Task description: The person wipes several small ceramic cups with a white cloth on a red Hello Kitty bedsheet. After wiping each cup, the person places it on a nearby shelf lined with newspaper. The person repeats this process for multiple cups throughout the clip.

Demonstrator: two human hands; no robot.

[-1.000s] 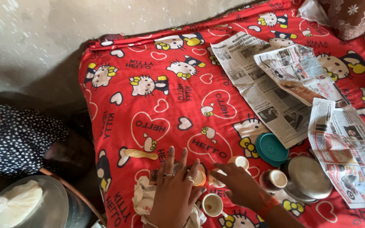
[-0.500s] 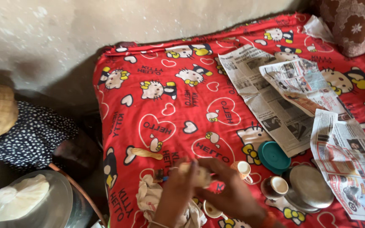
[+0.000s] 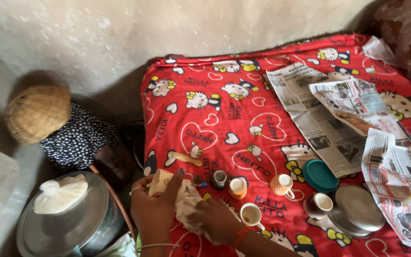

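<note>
A: What is held in the left hand [image 3: 155, 209]?

B: A small cream cup [image 3: 160, 182] is held there. The fingers are curled round its side, so it is kept still and tipped a little.

A: And the right hand [image 3: 215, 221]?

B: A white cloth [image 3: 186, 204] is gripped in it, with the fingers closed on the bunched cloth. The cloth is pressed up against the cup, just by the left fingertips. It looks as if the cup is being wiped, which may be why it is lifted off the red bedsheet [image 3: 243, 109].

A: What is set near the fingers?

B: A dark little cup [image 3: 220, 178] and an orange cup [image 3: 237, 188] are stood upright just past the right fingers. A white cup [image 3: 251, 214] is stood right beside the right wrist. Farther off, a pink cup [image 3: 282, 184] and a brown cup [image 3: 318, 204] are placed.

A: Is anything kept inside them?

B: Pale insides are seen, but it cannot be told if they are empty or filled.

A: What else is laid out?

B: A green lid [image 3: 320, 175] and a steel plate [image 3: 356, 210] turned upside down are laid well past the cups. Newspapers [image 3: 338, 119] are spread beyond them. A cloth bundle [image 3: 60, 195] is rested on a steel pot lid [image 3: 79, 223], on the far side of the left hand.
</note>
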